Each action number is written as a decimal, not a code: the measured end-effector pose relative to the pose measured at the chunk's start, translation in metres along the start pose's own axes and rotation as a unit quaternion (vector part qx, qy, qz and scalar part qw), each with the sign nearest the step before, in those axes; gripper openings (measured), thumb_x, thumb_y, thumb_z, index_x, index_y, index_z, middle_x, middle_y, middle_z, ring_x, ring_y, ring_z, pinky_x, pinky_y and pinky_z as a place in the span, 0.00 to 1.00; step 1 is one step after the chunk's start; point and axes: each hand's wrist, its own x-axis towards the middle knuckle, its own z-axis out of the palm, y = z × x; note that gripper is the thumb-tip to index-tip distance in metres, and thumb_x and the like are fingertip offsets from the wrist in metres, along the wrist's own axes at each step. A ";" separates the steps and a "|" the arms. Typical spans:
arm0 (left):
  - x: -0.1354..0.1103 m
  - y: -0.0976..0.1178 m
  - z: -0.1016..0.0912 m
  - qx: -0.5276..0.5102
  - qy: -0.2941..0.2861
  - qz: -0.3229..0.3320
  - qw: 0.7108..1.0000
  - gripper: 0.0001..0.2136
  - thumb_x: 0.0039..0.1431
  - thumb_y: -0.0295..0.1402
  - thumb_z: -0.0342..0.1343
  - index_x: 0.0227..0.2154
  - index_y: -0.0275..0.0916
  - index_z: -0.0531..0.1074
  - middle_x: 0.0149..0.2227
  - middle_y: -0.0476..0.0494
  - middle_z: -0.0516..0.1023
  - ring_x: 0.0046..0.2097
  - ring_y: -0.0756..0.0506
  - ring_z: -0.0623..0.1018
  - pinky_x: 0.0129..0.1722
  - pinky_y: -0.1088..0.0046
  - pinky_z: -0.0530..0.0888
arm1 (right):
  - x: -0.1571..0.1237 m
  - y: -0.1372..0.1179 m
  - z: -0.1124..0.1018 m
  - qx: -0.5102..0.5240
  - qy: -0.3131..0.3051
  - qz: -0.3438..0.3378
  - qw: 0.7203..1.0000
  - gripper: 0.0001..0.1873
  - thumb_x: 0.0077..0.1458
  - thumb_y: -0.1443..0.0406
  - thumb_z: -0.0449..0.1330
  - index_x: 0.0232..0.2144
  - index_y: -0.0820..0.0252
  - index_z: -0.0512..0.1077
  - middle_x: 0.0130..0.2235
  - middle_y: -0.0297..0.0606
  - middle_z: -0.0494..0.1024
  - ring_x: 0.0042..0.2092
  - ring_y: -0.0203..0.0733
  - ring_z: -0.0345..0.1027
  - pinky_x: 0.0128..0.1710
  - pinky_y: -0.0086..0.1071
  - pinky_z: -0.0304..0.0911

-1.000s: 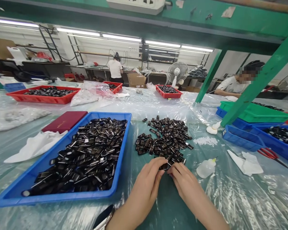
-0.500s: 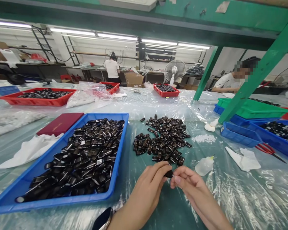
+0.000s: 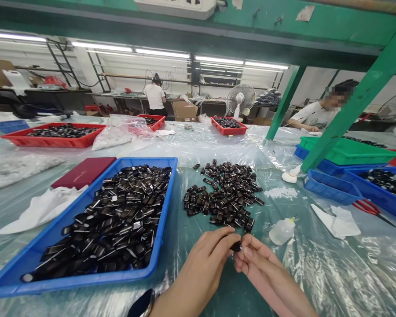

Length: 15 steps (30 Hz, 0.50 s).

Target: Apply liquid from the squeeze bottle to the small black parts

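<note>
Between the thumb and fingers of my left hand (image 3: 206, 262) is a small glossy black piece (image 3: 236, 246), mostly covered by the fingers. My right hand (image 3: 264, 262) is closed in a pinch at the right end of that piece; whatever its fingertips hold is too small to make out. Just beyond both hands lies a loose pile of similar black pieces (image 3: 225, 193), with silvery edges. A blue tray (image 3: 166, 215) full of black pieces stands to the left. Right of the pile are small white bits (image 3: 281, 193) and a squeeze bottle (image 3: 281, 231) lying on its side.
Plastic sheeting covers the table. At right are red-handled scissors (image 3: 371, 207), white paper (image 3: 338, 224), a small blue bin (image 3: 331, 187) and a green tray (image 3: 359, 152) behind a green post (image 3: 353, 110). A dark red box (image 3: 86, 171) lies at left. Two people work farther back.
Both hands have shifted slightly down and right with the black piece, and the right fingers have closed in more around its end. A co-worker's hand at right now shows on the table.
</note>
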 end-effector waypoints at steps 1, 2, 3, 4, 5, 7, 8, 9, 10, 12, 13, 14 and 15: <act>0.000 0.000 0.000 0.000 -0.002 0.001 1.000 0.17 0.70 0.20 0.41 0.56 0.41 0.60 0.55 0.37 0.74 0.54 0.39 0.75 0.49 0.56 0.77 | 0.001 0.001 0.000 0.009 -0.004 0.003 1.000 0.07 0.53 0.61 0.70 0.31 0.57 0.78 0.29 0.33 0.71 0.33 0.36 0.66 0.35 0.31 0.62; -0.001 0.000 0.000 0.000 -0.002 0.001 1.000 0.17 0.70 0.20 0.41 0.57 0.41 0.60 0.56 0.37 0.73 0.55 0.39 0.75 0.50 0.56 0.77 | 0.001 0.001 -0.001 0.016 -0.009 0.006 1.000 0.06 0.54 0.61 0.70 0.32 0.57 0.78 0.28 0.33 0.71 0.32 0.36 0.66 0.35 0.31 0.62; -0.001 -0.001 0.000 -0.001 -0.002 0.003 1.000 0.17 0.70 0.20 0.41 0.57 0.41 0.60 0.56 0.37 0.73 0.55 0.39 0.75 0.50 0.56 0.77 | 0.002 0.001 -0.001 0.022 -0.014 0.007 1.000 0.06 0.54 0.62 0.70 0.32 0.57 0.78 0.28 0.33 0.70 0.32 0.36 0.65 0.35 0.31 0.62; -0.002 -0.001 0.001 -0.003 -0.001 0.005 1.000 0.17 0.70 0.20 0.40 0.57 0.41 0.60 0.56 0.37 0.73 0.55 0.39 0.75 0.50 0.56 0.77 | 0.002 0.001 -0.002 0.026 -0.017 0.008 0.999 0.06 0.54 0.62 0.69 0.32 0.57 0.78 0.28 0.33 0.70 0.32 0.35 0.65 0.34 0.31 0.62; -0.002 -0.001 0.001 -0.003 0.000 0.006 1.000 0.17 0.70 0.20 0.40 0.57 0.41 0.60 0.56 0.37 0.73 0.55 0.39 0.75 0.49 0.56 0.77 | 0.001 0.001 -0.002 0.028 -0.020 0.007 0.999 0.06 0.55 0.62 0.69 0.32 0.57 0.78 0.28 0.33 0.70 0.32 0.35 0.65 0.34 0.31 0.62; -0.002 -0.002 0.001 0.001 0.007 0.011 1.000 0.17 0.71 0.21 0.40 0.57 0.41 0.61 0.55 0.36 0.73 0.54 0.39 0.75 0.49 0.56 0.77 | 0.000 0.001 -0.003 0.026 -0.022 0.003 0.999 0.05 0.55 0.63 0.69 0.31 0.57 0.78 0.28 0.33 0.70 0.32 0.35 0.65 0.35 0.30 0.62; -0.002 -0.002 0.001 0.005 0.010 0.016 1.000 0.17 0.71 0.21 0.40 0.57 0.41 0.61 0.55 0.36 0.74 0.53 0.39 0.75 0.48 0.56 0.77 | -0.001 0.001 -0.003 0.023 -0.024 0.000 0.999 0.05 0.55 0.63 0.69 0.32 0.57 0.78 0.29 0.33 0.70 0.32 0.35 0.65 0.35 0.30 0.62; -0.001 -0.002 0.001 0.008 0.012 0.021 1.000 0.16 0.71 0.22 0.39 0.57 0.40 0.61 0.54 0.36 0.74 0.53 0.39 0.76 0.47 0.56 0.78 | -0.001 0.001 -0.004 0.019 -0.025 -0.001 0.999 0.04 0.56 0.63 0.69 0.32 0.57 0.78 0.29 0.33 0.71 0.33 0.35 0.66 0.35 0.30 0.62; -0.001 -0.001 0.000 0.010 0.014 0.029 0.999 0.16 0.72 0.22 0.39 0.57 0.40 0.62 0.54 0.36 0.74 0.52 0.40 0.76 0.47 0.58 0.78 | -0.002 0.002 -0.003 0.015 -0.028 -0.002 0.999 0.04 0.55 0.64 0.69 0.33 0.57 0.78 0.30 0.33 0.71 0.33 0.35 0.66 0.35 0.30 0.62; -0.001 0.000 -0.001 0.008 0.019 0.046 0.999 0.16 0.73 0.23 0.38 0.57 0.38 0.62 0.53 0.35 0.74 0.51 0.41 0.76 0.46 0.61 0.78 | -0.002 0.003 -0.002 0.010 -0.035 0.001 0.999 0.07 0.54 0.63 0.70 0.35 0.58 0.78 0.31 0.33 0.71 0.31 0.34 0.65 0.33 0.30 0.62; -0.001 0.000 -0.002 0.007 0.022 0.055 0.998 0.15 0.73 0.24 0.38 0.57 0.37 0.63 0.53 0.35 0.74 0.50 0.42 0.76 0.46 0.63 0.77 | -0.003 0.003 -0.001 0.009 -0.039 0.003 0.999 0.09 0.53 0.63 0.71 0.36 0.58 0.78 0.30 0.32 0.70 0.30 0.33 0.64 0.32 0.29 0.62; -0.001 0.000 -0.003 0.007 0.028 0.064 0.998 0.15 0.73 0.24 0.38 0.56 0.36 0.64 0.53 0.35 0.74 0.50 0.42 0.76 0.46 0.64 0.77 | -0.003 0.003 0.000 0.009 -0.043 0.005 0.999 0.10 0.51 0.62 0.72 0.36 0.58 0.78 0.29 0.31 0.68 0.28 0.32 0.63 0.30 0.28 0.61; -0.001 0.001 -0.003 0.010 0.036 0.076 0.996 0.15 0.74 0.24 0.38 0.56 0.35 0.65 0.52 0.35 0.75 0.49 0.43 0.76 0.46 0.66 0.77 | -0.004 0.003 0.001 0.009 -0.045 0.007 0.999 0.11 0.51 0.61 0.72 0.36 0.58 0.78 0.28 0.30 0.66 0.27 0.31 0.62 0.28 0.28 0.60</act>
